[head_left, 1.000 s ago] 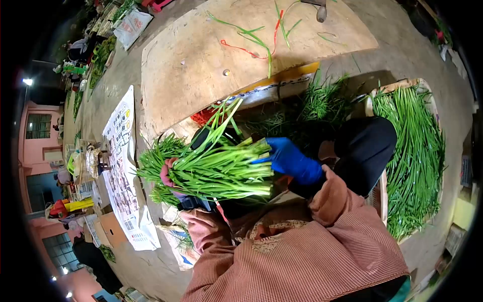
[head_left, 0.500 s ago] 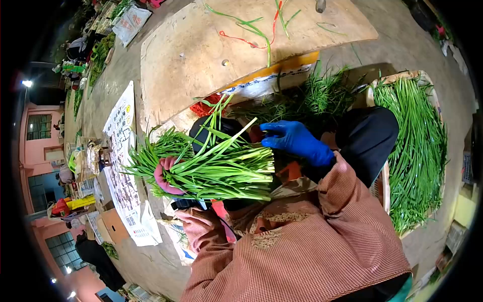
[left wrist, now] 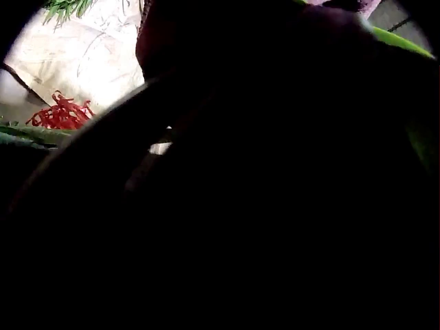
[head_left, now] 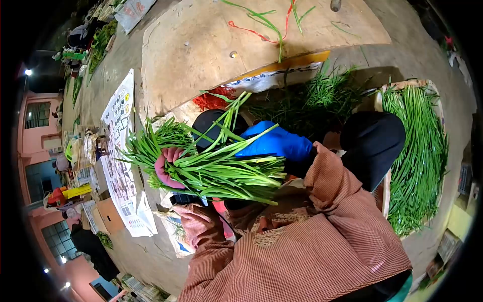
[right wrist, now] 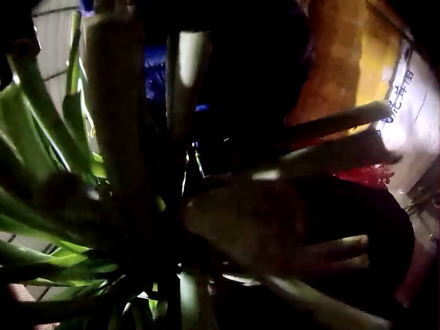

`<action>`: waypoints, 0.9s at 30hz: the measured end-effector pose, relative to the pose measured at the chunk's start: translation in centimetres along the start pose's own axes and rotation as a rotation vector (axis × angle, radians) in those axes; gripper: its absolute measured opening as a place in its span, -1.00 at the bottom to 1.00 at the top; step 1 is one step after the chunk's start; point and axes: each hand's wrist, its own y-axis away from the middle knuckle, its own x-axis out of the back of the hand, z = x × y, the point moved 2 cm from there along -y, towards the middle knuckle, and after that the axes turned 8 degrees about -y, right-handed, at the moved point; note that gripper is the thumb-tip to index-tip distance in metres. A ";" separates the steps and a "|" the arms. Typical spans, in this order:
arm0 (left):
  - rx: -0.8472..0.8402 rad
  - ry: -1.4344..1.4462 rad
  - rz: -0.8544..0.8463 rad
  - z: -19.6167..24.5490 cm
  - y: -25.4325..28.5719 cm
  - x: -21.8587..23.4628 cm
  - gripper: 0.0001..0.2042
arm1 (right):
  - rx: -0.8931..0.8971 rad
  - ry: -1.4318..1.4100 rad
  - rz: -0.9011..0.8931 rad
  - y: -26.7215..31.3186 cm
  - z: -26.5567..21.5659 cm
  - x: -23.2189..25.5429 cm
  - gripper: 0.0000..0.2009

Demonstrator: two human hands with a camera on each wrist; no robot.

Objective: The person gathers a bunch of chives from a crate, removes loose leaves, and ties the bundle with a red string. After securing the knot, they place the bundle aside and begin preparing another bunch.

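Fingers curled, a pink-gloved left hand [head_left: 168, 167] grips a bunch of green stalks [head_left: 234, 177] before a checked jacket [head_left: 302, 251]; the blue-gloved right hand [head_left: 276, 143], its hold unclear, returns to them, suggesting sorting continues.

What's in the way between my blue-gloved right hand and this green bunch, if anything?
No separate object shows between them: the right hand is right beside the green bunch, one long stalk crossing in front of it.
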 end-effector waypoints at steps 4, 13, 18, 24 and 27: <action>-0.025 -0.011 0.037 -0.3 0.0 -0.7 -0.89 | 0.722 0.562 0.005 -0.1 1.8 0.2 -0.81; -0.003 0.011 0.051 0.2 1.1 1.2 -0.90 | 0.097 -0.570 0.654 4.6 3.3 2.0 -0.63; -0.005 0.009 0.047 0.4 1.7 1.3 -0.89 | 0.117 -0.266 0.659 7.2 4.0 6.8 -0.64; 0.024 0.004 0.091 0.2 1.3 1.6 -0.89 | 0.007 -0.303 0.371 0.2 3.3 3.2 -0.72; 0.029 0.051 0.101 -0.1 0.9 1.2 -0.89 | 0.100 -0.338 0.360 -3.8 1.9 1.2 -0.75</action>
